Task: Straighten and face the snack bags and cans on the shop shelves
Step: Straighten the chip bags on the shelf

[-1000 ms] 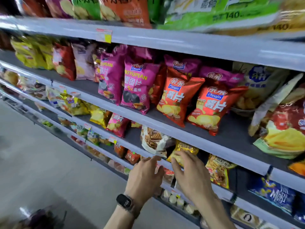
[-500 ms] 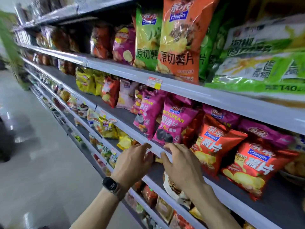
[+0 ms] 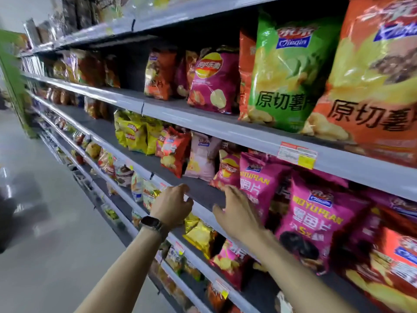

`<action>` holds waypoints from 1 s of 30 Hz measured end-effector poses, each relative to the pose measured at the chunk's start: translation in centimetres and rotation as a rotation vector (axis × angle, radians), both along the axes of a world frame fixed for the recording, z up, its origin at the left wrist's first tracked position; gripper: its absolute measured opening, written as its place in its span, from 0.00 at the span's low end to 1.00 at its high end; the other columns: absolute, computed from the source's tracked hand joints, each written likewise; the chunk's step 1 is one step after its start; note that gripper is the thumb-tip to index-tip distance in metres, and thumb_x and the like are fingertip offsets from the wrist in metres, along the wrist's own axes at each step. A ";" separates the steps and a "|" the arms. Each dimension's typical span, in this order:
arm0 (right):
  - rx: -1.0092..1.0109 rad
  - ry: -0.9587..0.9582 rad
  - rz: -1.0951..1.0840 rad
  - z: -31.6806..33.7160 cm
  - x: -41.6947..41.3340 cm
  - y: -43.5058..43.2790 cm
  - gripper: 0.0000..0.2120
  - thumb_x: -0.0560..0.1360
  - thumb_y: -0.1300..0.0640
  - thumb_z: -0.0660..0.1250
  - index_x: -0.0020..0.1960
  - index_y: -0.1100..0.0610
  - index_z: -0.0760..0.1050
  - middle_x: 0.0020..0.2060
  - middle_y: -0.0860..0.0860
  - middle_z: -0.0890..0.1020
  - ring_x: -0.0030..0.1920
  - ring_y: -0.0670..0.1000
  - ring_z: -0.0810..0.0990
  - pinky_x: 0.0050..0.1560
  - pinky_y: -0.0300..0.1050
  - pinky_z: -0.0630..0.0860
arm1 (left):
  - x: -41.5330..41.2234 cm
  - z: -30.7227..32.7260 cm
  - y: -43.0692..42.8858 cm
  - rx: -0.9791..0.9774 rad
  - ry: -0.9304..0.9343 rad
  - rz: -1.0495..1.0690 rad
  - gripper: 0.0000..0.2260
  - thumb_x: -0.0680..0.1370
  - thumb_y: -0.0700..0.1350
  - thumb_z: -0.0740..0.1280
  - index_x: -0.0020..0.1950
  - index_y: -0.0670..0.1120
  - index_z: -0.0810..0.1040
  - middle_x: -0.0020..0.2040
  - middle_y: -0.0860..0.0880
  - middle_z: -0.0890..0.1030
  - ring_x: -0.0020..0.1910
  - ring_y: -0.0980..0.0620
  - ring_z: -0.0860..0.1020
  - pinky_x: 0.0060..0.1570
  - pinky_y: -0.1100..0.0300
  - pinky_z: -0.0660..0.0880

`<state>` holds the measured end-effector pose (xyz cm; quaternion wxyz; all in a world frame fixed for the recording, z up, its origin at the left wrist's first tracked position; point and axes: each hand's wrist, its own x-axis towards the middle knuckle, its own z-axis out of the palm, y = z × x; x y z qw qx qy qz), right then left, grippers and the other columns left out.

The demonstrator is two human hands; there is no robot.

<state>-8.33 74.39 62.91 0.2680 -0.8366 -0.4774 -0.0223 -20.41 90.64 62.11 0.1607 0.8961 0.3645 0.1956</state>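
Observation:
Both my hands are raised to the middle grey shelf (image 3: 203, 193). My left hand (image 3: 172, 205), with a watch on its wrist, hovers at the shelf's front edge with loosely curled fingers and holds nothing. My right hand (image 3: 237, 213) reaches in with spread fingers, its fingertips close to a pink chip bag (image 3: 259, 184); I cannot tell whether they touch. A larger pink bag (image 3: 313, 220) leans beside it on the right. Further left on this shelf stand a red bag (image 3: 173, 151), a pale pink bag (image 3: 203, 157) and yellow bags (image 3: 135, 132).
The shelf above carries a green bag (image 3: 291, 68), large orange bags (image 3: 374, 75) and a magenta bag (image 3: 212, 82). Lower shelves hold small gold (image 3: 200, 238) and mixed snack bags. A price tag (image 3: 296, 153) hangs on the upper rail. The aisle floor (image 3: 45, 222) lies left.
My view has swung up and left along the shelves. Both hands have risen from the lower shelf rail to the middle shelf, and the right hand's fingers have spread toward the pink bag.

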 end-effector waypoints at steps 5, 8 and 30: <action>0.058 0.224 -0.110 -2.1 1.3 9.4 0.43 0.81 0.49 0.68 0.85 0.61 0.45 0.85 0.55 0.49 0.84 0.57 0.51 0.80 0.51 0.53 | 4.3 -0.8 9.9 -0.077 0.007 -0.017 0.18 0.78 0.47 0.70 0.65 0.43 0.73 0.56 0.38 0.81 0.57 0.35 0.80 0.49 0.46 0.77; 0.190 0.518 -0.219 -3.4 2.4 13.6 0.51 0.80 0.51 0.69 0.84 0.60 0.33 0.84 0.56 0.39 0.84 0.56 0.43 0.81 0.49 0.47 | 6.9 -0.7 13.7 -0.101 -0.035 -0.005 0.20 0.78 0.45 0.68 0.68 0.42 0.71 0.59 0.35 0.79 0.58 0.32 0.79 0.47 0.47 0.73; 0.696 0.504 -0.814 -11.2 9.8 20.9 0.58 0.68 0.52 0.81 0.84 0.62 0.46 0.81 0.64 0.56 0.80 0.66 0.58 0.80 0.64 0.58 | 13.4 -3.2 32.5 -0.289 -0.276 -0.012 0.56 0.70 0.59 0.80 0.86 0.48 0.48 0.81 0.38 0.62 0.78 0.36 0.66 0.75 0.41 0.67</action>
